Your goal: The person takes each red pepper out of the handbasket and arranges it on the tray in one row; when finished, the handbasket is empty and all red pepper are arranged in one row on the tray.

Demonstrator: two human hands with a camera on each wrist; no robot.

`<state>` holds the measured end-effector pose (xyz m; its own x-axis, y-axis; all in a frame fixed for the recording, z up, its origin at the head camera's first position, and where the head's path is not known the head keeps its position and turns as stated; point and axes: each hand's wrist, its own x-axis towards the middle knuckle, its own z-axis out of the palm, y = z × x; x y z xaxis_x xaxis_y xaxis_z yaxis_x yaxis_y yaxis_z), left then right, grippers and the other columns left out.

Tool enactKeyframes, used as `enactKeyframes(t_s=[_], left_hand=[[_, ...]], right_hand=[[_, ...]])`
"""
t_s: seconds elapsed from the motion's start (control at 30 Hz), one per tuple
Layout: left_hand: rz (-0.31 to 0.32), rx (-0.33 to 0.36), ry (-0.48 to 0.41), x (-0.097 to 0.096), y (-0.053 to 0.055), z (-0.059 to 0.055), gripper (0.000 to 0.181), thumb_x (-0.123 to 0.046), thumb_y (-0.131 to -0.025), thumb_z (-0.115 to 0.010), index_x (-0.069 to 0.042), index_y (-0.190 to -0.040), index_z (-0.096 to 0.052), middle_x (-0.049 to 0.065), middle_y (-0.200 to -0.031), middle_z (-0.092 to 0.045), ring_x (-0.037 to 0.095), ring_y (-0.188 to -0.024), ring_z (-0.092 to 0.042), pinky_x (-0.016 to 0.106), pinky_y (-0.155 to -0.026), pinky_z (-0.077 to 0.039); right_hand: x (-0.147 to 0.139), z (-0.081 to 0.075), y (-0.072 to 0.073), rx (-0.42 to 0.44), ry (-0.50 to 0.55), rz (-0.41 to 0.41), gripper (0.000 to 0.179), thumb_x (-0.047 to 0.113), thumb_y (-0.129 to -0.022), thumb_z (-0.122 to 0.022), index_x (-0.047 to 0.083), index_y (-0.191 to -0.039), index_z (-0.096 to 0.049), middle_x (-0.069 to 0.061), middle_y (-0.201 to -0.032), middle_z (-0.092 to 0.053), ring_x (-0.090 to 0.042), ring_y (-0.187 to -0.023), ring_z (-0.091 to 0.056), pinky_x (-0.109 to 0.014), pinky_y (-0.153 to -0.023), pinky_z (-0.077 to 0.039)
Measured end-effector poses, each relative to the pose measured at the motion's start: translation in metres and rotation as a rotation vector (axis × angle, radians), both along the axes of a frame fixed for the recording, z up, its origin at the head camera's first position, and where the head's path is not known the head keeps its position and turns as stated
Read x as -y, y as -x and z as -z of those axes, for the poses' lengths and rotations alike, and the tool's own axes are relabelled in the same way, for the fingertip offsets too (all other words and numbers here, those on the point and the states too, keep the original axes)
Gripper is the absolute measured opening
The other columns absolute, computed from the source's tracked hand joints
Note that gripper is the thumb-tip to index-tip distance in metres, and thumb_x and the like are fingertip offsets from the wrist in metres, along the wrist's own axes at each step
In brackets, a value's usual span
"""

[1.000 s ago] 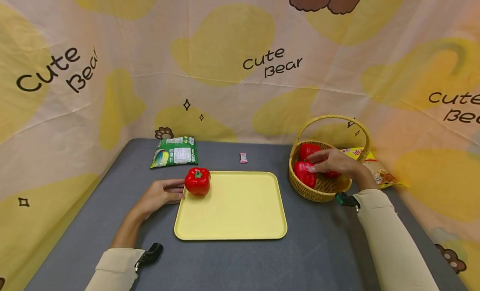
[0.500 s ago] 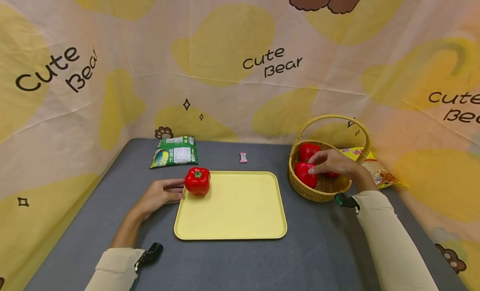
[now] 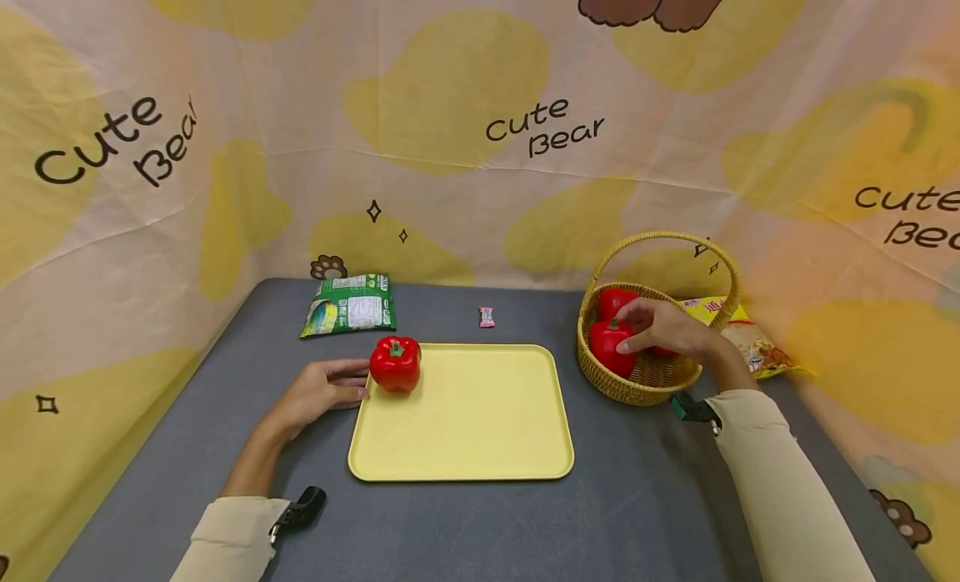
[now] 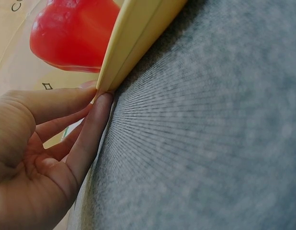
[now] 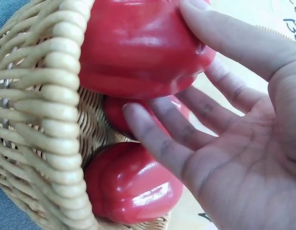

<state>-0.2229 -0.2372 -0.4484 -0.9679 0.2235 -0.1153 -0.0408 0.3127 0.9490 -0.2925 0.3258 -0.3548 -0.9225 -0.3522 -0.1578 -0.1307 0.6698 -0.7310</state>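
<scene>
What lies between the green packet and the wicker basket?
One small pink packet lies on the grey table between the green packet and wicker basket; the head view shows it.

"Are we in a home or a studio?"
"We can't tell; it's curtained off like a booth, Cute Bear cloth (image 3: 450, 148) lining the back, left and right edges of our grey desk (image 3: 480, 532)."

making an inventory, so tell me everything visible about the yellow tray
The yellow tray is rectangular, with rounded corners and a low raised rim; it looks like smooth plastic. It lies flat on the gray table. A red bell pepper stands at its far left corner, and the left hand pinches its left rim.
</scene>
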Motion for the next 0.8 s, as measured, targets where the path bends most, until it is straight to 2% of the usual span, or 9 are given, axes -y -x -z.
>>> enactKeyframes(t_s=[0.23,0.37,0.5,0.6,0.7,0.8], left_hand=[[-0.001,0.000,0.007,0.000,0.000,-0.001,0.057,-0.005,-0.097,-0.075,0.008,-0.148,-0.055,0.028,-0.149,-0.058,0.038,-0.130,-0.066,0.031,-0.094,-0.062],[-0.002,-0.004,0.010,0.000,-0.001,-0.001,0.057,-0.005,-0.097,-0.076,0.008,-0.148,-0.055,0.028,-0.150,-0.058,0.037,-0.129,-0.067,0.030,-0.094,-0.062],[0.001,-0.009,0.008,0.001,-0.001,0.000,0.056,-0.004,-0.096,-0.076,0.009,-0.148,-0.056,0.028,-0.149,-0.058,0.037,-0.129,-0.067,0.029,-0.094,-0.062],[0.003,-0.013,0.013,0.000,-0.001,0.000,0.056,-0.005,-0.096,-0.076,0.008,-0.148,-0.056,0.028,-0.149,-0.058,0.037,-0.130,-0.066,0.029,-0.094,-0.062],[0.004,-0.014,0.011,0.000,-0.001,-0.001,0.057,-0.006,-0.097,-0.076,0.008,-0.148,-0.056,0.027,-0.150,-0.058,0.037,-0.130,-0.066,0.029,-0.094,-0.061],[0.005,-0.013,0.008,0.000,-0.001,-0.001,0.057,-0.006,-0.097,-0.076,0.008,-0.148,-0.056,0.027,-0.150,-0.058,0.037,-0.130,-0.066,0.029,-0.094,-0.061]], right_hand=[[-0.002,-0.006,-0.010,-0.032,0.022,-0.003,0.064,0.024,-0.092,-0.083,0.002,-0.145,-0.055,-0.021,-0.149,-0.056,-0.040,-0.137,-0.052,-0.031,-0.101,-0.052],[-0.002,-0.012,-0.017,-0.073,0.005,-0.011,0.070,0.026,-0.091,-0.084,0.006,-0.152,-0.055,-0.019,-0.152,-0.056,-0.039,-0.135,-0.054,-0.032,-0.099,-0.053],[-0.002,-0.019,-0.025,-0.106,-0.032,0.005,0.071,0.032,-0.092,-0.083,0.009,-0.153,-0.055,-0.019,-0.153,-0.056,-0.038,-0.136,-0.054,-0.033,-0.100,-0.053],[0.000,-0.026,-0.032,-0.118,-0.041,0.023,0.072,0.036,-0.093,-0.083,0.011,-0.154,-0.054,-0.019,-0.155,-0.055,-0.041,-0.141,-0.051,-0.038,-0.103,-0.053],[0.002,-0.031,-0.039,-0.132,-0.026,0.030,0.074,0.038,-0.093,-0.082,0.013,-0.156,-0.052,-0.018,-0.156,-0.054,-0.040,-0.144,-0.048,-0.037,-0.103,-0.053],[0.008,-0.035,-0.045,-0.151,0.003,0.035,0.075,0.036,-0.092,-0.083,0.014,-0.157,-0.052,-0.017,-0.154,-0.055,-0.039,-0.136,-0.054,-0.029,-0.096,-0.055]])
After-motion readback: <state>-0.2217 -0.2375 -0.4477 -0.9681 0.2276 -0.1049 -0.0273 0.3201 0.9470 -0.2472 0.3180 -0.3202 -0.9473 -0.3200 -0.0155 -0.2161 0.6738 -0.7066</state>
